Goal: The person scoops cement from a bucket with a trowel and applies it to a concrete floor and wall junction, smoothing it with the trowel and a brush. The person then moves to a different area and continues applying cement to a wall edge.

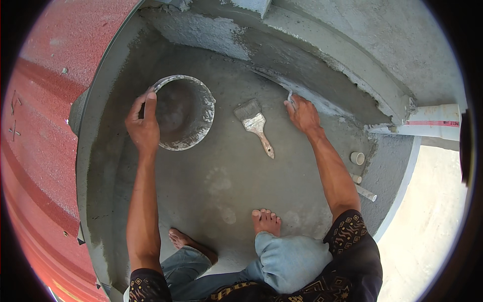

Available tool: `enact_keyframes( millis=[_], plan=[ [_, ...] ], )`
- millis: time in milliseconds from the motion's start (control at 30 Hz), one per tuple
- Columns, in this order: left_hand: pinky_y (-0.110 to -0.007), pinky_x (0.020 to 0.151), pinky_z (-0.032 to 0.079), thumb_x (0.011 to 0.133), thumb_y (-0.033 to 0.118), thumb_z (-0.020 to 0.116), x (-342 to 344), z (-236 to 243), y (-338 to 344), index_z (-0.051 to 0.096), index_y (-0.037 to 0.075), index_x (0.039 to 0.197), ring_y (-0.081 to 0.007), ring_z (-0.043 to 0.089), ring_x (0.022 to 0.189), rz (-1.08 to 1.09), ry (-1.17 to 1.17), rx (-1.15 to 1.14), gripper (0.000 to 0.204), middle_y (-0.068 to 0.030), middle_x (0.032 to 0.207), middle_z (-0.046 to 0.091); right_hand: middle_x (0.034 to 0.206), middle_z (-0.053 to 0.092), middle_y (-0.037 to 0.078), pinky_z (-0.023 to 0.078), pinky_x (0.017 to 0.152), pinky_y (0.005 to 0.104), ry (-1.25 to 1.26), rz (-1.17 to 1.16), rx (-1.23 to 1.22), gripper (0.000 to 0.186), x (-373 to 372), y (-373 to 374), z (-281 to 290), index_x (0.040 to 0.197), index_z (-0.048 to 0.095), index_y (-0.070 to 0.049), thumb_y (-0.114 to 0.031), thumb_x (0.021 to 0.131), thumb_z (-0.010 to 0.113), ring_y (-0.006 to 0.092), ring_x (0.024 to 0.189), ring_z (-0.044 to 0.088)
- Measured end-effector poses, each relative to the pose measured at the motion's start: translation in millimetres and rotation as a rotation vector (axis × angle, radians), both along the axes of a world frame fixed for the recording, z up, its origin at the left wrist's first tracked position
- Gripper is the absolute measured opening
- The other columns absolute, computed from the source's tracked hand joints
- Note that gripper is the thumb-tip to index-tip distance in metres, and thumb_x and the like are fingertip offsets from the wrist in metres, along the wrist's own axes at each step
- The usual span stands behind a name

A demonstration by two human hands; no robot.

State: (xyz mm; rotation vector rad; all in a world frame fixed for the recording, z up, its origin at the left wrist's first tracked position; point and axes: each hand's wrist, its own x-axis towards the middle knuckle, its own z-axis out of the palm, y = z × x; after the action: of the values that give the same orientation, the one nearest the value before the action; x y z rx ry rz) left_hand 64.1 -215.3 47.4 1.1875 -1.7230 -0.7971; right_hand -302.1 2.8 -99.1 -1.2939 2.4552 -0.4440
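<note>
Bucket (183,111) rim pinched in my left hand (143,126); right hand (303,114) grips a trowel (290,96) at the wall edge — wet cement could slip it.

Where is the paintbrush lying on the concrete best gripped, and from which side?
Probably by the wooden handle of the paintbrush, coming from above on the lower right side. It lies flat, handle toward the person's feet, bristles pointing away toward the wall, nearest the right hand.
</note>
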Motion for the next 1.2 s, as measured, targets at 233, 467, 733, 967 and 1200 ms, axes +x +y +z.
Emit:
enact_keyframes(
  millis=[233, 467, 733, 967, 1200],
  plan=[
    [-0.034, 0.107, 0.052, 0.106, 0.024, 0.073, -4, 0, 3, 0.081, -0.002, 0.123, -0.0183, 0.073, 0.115, 0.018, 0.001, -0.013, 0.031, -0.0114, 0.12, 0.082, 0.127, 0.075, 0.021, 0.058, 0.097, 0.0574, 0.068, -0.01, -0.087, 0.04, 2, -13, -6, 0.13, 0.071, -0.005, -0.037, 0.108, 0.064, 0.0472, 0.112, 0.072],
    [-0.034, 0.106, 0.053, 0.106, 0.024, 0.073, 3, -5, 11, 0.082, -0.001, 0.122, -0.018, 0.073, 0.113, 0.051, 0.047, -0.019, 0.031, -0.0109, 0.117, 0.083, 0.124, 0.075, 0.02, 0.058, 0.095, 0.0569, 0.115, -0.029, -0.134, 0.036, 1, -4, -16, 0.126, 0.072, -0.005, -0.035, 0.108, 0.065, 0.0464, 0.11, 0.073],
    [-0.034, 0.106, 0.052, 0.106, 0.025, 0.074, 16, -9, 17, 0.082, -0.002, 0.121, -0.0183, 0.073, 0.114, 0.105, 0.087, 0.045, 0.032, -0.0109, 0.119, 0.083, 0.119, 0.076, 0.019, 0.059, 0.093, 0.0557, 0.16, 0.002, -0.143, 0.036, -1, 0, -14, 0.122, 0.073, -0.004, -0.036, 0.107, 0.066, 0.0457, 0.108, 0.073],
    [-0.034, 0.106, 0.052, 0.104, 0.025, 0.076, 0, -4, 3, 0.082, -0.002, 0.12, -0.0199, 0.074, 0.115, 0.008, 0.072, 0.02, 0.031, -0.0127, 0.119, 0.083, 0.116, 0.077, 0.019, 0.059, 0.093, 0.0532, 0.226, 0.003, -0.265, 0.032, 9, -6, -20, 0.119, 0.073, -0.003, -0.032, 0.106, 0.069, 0.0426, 0.108, 0.073],
    [-0.038, 0.105, 0.054, 0.107, 0.024, 0.072, 2, -7, 17, 0.081, -0.002, 0.122, -0.0246, 0.076, 0.116, 0.039, 0.01, -0.082, 0.031, -0.017, 0.12, 0.082, 0.113, 0.077, 0.022, 0.061, 0.09, 0.0503, 0.381, 0.084, -0.429, 0.03, 4, -2, -34, 0.114, 0.074, 0.001, -0.024, 0.099, 0.077, 0.0422, 0.103, 0.074]
  ],
)
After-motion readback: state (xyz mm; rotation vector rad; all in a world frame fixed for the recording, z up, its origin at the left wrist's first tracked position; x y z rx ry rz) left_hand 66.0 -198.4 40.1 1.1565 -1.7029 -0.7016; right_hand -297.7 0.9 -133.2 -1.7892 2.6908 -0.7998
